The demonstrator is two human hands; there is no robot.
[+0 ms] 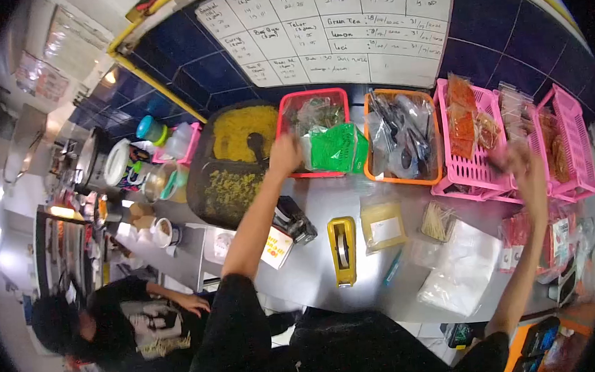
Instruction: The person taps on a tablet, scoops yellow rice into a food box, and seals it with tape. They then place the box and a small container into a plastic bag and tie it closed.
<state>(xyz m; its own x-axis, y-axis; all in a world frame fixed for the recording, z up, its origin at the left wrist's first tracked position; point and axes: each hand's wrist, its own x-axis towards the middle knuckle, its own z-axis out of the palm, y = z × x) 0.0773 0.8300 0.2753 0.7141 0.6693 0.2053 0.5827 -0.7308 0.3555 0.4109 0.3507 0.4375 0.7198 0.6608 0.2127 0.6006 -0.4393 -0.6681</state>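
Red basket, worktop's back edge: left hand overlapping | pink baskets: right hand overlapping | grips: can't tell | done/left: not showing

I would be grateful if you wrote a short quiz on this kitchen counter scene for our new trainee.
1. True or false: neither the left hand nor the right hand touches the yellow tape dispenser.

2. Which basket is the left hand nearest to?
A. the orange basket
B. the red basket
C. a pink basket

3. Fill the gap: handwritten rows of words and numbers stand on the ____ on the blue tiled wall.

Key: 1. True. 2. B. 3. whiteboard.
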